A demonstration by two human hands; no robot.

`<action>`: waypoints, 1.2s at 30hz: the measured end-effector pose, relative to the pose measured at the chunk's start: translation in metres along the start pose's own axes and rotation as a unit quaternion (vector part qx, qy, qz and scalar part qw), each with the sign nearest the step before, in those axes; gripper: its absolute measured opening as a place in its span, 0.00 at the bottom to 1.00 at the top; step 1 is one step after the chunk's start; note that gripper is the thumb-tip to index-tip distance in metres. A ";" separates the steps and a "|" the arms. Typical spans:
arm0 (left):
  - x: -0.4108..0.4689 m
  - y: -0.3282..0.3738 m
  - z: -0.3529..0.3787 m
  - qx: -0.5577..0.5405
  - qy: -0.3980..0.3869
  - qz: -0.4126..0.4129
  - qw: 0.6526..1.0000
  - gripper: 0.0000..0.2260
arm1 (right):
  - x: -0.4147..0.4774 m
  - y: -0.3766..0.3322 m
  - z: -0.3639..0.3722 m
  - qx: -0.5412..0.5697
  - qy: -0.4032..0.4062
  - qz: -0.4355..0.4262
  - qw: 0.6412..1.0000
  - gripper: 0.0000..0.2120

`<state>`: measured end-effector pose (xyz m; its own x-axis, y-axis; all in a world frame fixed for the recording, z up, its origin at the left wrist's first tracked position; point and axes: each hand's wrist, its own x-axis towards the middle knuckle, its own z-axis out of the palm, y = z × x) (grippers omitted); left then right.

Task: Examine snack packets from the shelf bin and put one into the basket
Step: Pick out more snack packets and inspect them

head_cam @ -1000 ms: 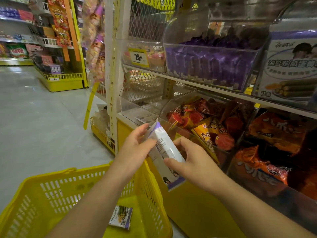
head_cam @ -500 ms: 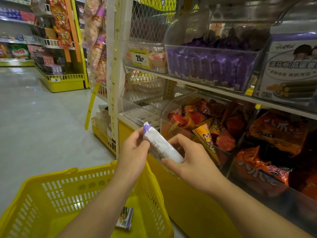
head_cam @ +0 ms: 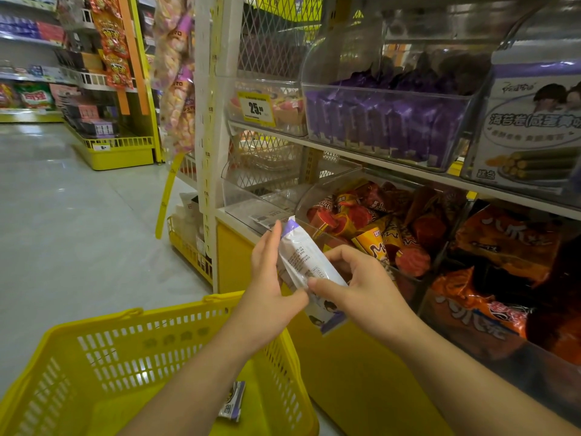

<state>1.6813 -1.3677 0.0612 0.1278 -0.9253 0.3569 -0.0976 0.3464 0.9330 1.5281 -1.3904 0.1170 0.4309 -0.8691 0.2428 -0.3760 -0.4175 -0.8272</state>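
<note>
A white snack packet [head_cam: 301, 262] with purple ends is held between both hands, above the right rim of the yellow basket [head_cam: 94, 357], its printed back facing me. My left hand [head_cam: 270, 287] holds its left edge, fingers up along the packet. My right hand [head_cam: 361, 287] pinches its lower part with thumb and fingers. One more packet [head_cam: 232, 402] of the same kind lies on the basket floor. A clear shelf bin [head_cam: 386, 127] above holds several purple packets.
A bin of red and orange cone snacks [head_cam: 371, 234] sits right behind the hands. Orange bags [head_cam: 503, 247] fill the bins at right. An upright shelf post [head_cam: 207, 121] stands left of the bins. Tiled aisle floor [head_cam: 63, 215] stretches to the left.
The packet has been turned in my hands: it tilted flatter half a second ago, and now stands steeper with its lower purple end showing again. Both hands stayed in place over the basket rim.
</note>
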 end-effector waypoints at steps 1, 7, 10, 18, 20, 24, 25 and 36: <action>-0.001 0.000 -0.001 0.007 -0.008 0.004 1.000 0.47 | 0.000 0.000 0.000 0.000 0.000 0.003 1.000 0.09; -0.004 0.003 -0.003 0.086 -0.025 0.032 0.995 0.49 | 0.000 -0.001 0.000 0.004 -0.002 0.005 1.000 0.09; -0.005 0.005 -0.003 0.116 -0.016 0.055 0.992 0.48 | 0.000 -0.002 -0.001 0.014 -0.006 0.003 1.000 0.09; 0.007 0.037 0.003 -0.315 0.003 -0.182 0.931 0.23 | 0.004 -0.003 -0.002 0.182 0.025 0.030 0.983 0.09; 0.009 0.047 0.010 -0.303 -0.044 -0.204 0.930 0.18 | 0.003 -0.004 -0.001 0.169 0.040 0.016 0.985 0.09; 0.009 0.064 0.031 -0.274 -0.061 -0.162 0.946 0.31 | -0.006 -0.015 -0.002 0.168 -0.001 -0.028 0.985 0.15; 0.010 0.069 0.034 -0.269 -0.072 -0.156 0.948 0.33 | -0.009 -0.018 -0.005 0.165 -0.016 -0.025 0.986 0.16; 0.006 0.123 0.078 -0.078 -0.107 -0.011 0.991 0.08 | -0.048 -0.024 -0.091 0.247 0.155 -0.028 0.956 0.19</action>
<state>1.5931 -1.3430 0.1743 -0.0857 -0.9390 0.3331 0.0583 0.3291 0.9425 1.4417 -1.3628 0.1716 0.1460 -0.9178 0.3692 0.1065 -0.3564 -0.9282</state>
